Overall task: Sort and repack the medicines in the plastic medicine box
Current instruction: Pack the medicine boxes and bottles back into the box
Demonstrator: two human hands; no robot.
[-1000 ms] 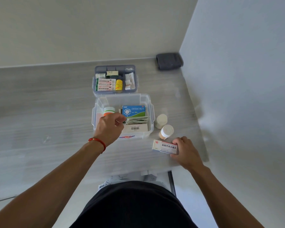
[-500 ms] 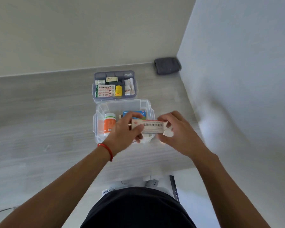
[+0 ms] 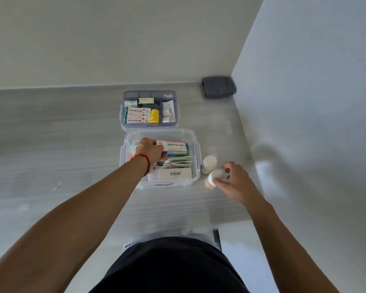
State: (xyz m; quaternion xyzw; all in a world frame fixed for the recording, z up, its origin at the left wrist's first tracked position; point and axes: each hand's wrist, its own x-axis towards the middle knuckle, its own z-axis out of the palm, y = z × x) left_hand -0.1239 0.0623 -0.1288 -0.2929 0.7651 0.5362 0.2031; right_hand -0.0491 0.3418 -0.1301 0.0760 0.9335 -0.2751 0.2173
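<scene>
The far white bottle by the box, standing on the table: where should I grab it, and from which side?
Grip the white bottle round its body just under the cap, coming from above and the right. It stands upright, the box wall is close on its left, and the right hand with the orange bottle crowds the near side.

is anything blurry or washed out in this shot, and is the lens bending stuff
Head view: the right hand and the white-capped bottle it closes on are smeared by motion; the left hand and the box it holds read sharp; wide-angle stretch bends the forearms and table edge; soft glare patches on the right wall.
</scene>
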